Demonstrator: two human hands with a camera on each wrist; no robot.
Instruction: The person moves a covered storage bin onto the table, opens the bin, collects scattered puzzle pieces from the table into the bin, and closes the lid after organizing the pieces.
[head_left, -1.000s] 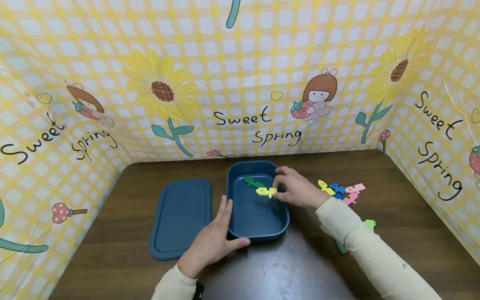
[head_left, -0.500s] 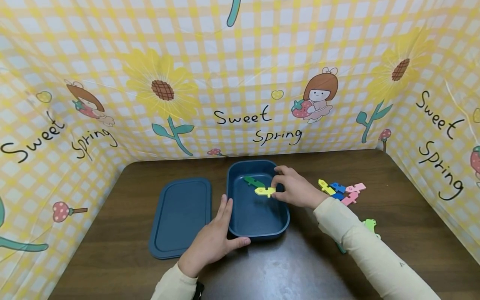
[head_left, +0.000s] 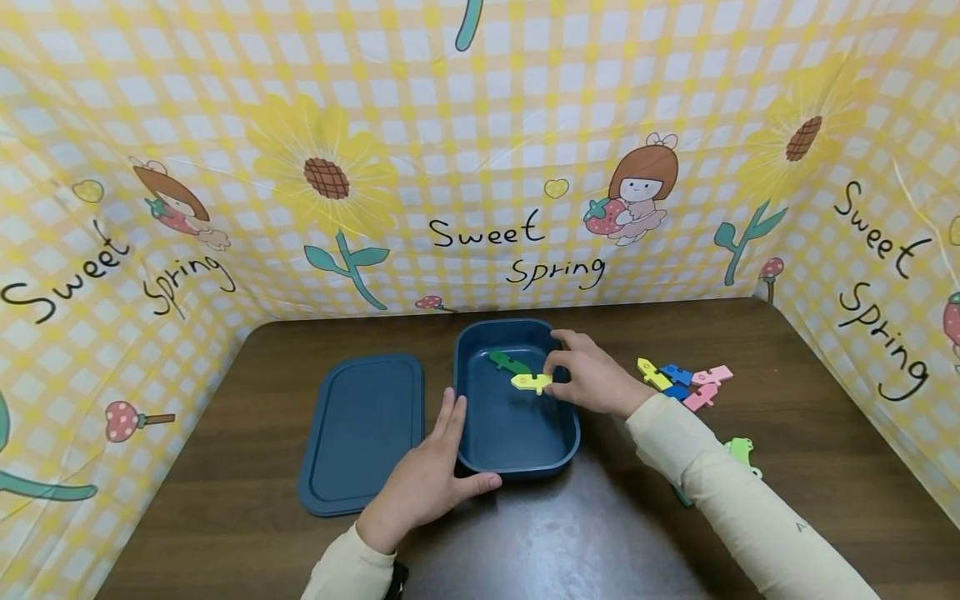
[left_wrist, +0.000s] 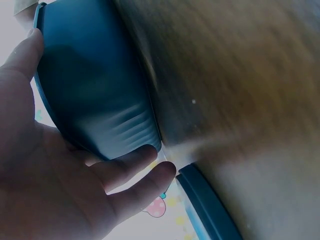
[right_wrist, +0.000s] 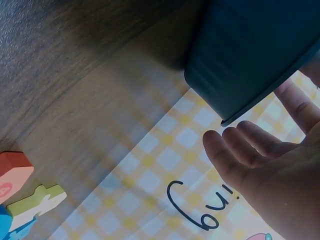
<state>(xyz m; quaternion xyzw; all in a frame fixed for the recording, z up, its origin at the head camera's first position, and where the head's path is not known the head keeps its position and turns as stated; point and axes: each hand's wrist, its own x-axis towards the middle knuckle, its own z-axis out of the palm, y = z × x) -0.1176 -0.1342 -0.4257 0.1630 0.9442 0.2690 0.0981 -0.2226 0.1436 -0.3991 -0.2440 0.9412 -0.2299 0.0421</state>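
Note:
A dark blue open box (head_left: 517,462) stands mid-table, with a green puzzle piece (head_left: 508,362) lying inside near its far end. My right hand (head_left: 588,375) reaches over the box's right rim and pinches a yellow puzzle piece (head_left: 531,382) above the box floor. My left hand (head_left: 427,479) rests against the box's near left corner, fingers flat along the left wall and thumb along the front wall; the left wrist view shows the box wall (left_wrist: 90,95) against the palm. The right wrist view shows the box's outer wall (right_wrist: 250,55) and relaxed fingers (right_wrist: 245,145).
The box's blue lid (head_left: 363,433) lies flat to the left of it. Loose yellow, blue and pink puzzle pieces (head_left: 682,382) sit right of the box, a light green one (head_left: 741,452) nearer me. Yellow checked cloth walls (head_left: 480,167) enclose the brown table (head_left: 825,417).
Almost nothing has moved; the right hand with the yellow piece has shifted very slightly over the box. The left hand stays on the box corner.

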